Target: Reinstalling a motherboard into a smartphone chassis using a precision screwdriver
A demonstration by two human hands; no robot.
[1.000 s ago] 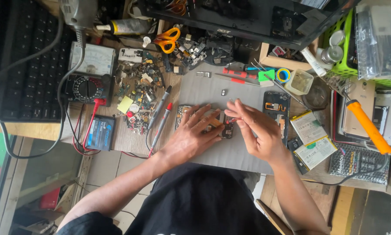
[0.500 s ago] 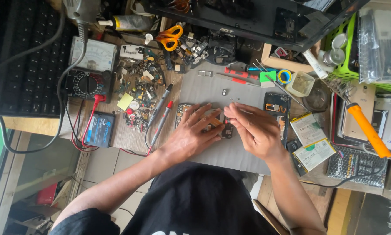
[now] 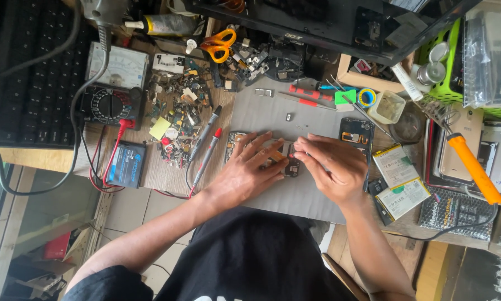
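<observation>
While both hands are working mid-mat (image 3: 261,111), the left hand (image 3: 245,173) is pinning an opened phone (image 3: 264,153) flat, and the right hand (image 3: 331,167) is pinching its small part.

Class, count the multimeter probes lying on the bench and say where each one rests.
2. A black-tipped probe and a red-tipped probe lie side by side, slanted, at the grey mat's left edge, just beyond the left hand. Others may be hidden in the clutter.
</observation>
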